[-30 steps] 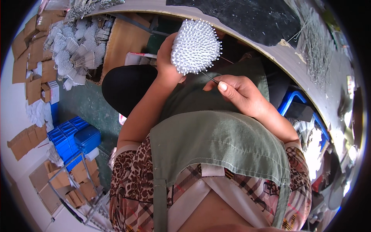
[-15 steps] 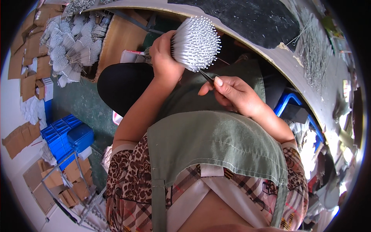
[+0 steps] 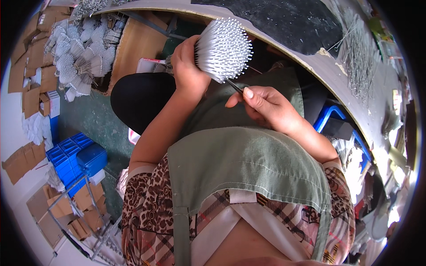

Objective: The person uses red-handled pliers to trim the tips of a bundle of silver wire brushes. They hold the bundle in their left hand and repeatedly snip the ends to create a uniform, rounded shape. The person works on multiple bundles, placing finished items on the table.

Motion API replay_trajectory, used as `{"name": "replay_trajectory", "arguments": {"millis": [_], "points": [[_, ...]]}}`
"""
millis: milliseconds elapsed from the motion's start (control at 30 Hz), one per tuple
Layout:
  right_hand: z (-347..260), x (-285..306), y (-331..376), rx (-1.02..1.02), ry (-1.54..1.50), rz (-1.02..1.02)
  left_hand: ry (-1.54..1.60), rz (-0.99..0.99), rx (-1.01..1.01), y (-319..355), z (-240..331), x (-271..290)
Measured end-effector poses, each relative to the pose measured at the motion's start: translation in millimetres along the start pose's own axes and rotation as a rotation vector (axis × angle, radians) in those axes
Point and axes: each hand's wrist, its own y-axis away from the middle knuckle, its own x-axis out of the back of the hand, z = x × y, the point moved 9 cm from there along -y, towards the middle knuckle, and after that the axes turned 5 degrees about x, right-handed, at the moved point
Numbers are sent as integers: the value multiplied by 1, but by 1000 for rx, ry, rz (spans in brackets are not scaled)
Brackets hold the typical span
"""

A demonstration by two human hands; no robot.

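Workshop floor, dark green, seen from above; curved grey desk [image 3: 310,57] arcs across the top, strewn on its right side with loose thin metal pins [image 3: 359,66]. Floor at left: flattened brown cardboard boxes [image 3: 26,84], a heap of finished silvery pin bundles [image 3: 75,57] fanned like brushes, blue plastic crates [image 3: 71,157] below them. Blue bin [image 3: 330,117] partly visible under the desk edge at right.

Person seated, green apron [image 3: 248,164] over a patterned shirt, black trousers at the lap.

Left hand [image 3: 186,71]: raised over the lap, fingers closed tight around the stem end of a pin bundle [image 3: 222,48], whose round bead-tipped head faces right and slightly up. Bundle sits above the lap, just below the desk edge, not touching it.

Right hand [image 3: 266,106]: just beside and below the bundle head, thumb and forefinger pinching a single thin dark pin [image 3: 234,85], other fingers curled in. Pin's upper end meets the lower edge of the bundle; whether it is entering or leaving the pack cannot be told.

Judgement: step in hand is working one pin at the bundle's rim. Next move calls for a steady left grip so the pack does not splay, and a straight push or pull along the pin's own axis, parallel to its neighbours
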Motion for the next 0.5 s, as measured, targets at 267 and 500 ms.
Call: {"name": "replay_trajectory", "arguments": {"millis": [267, 500], "points": [[4, 0, -1, -24, -38, -2, 27, -15, 0, -1, 1, -1], [4, 0, -3, -1, -55, -10, -10, -21, 15, 0, 2, -1]]}}
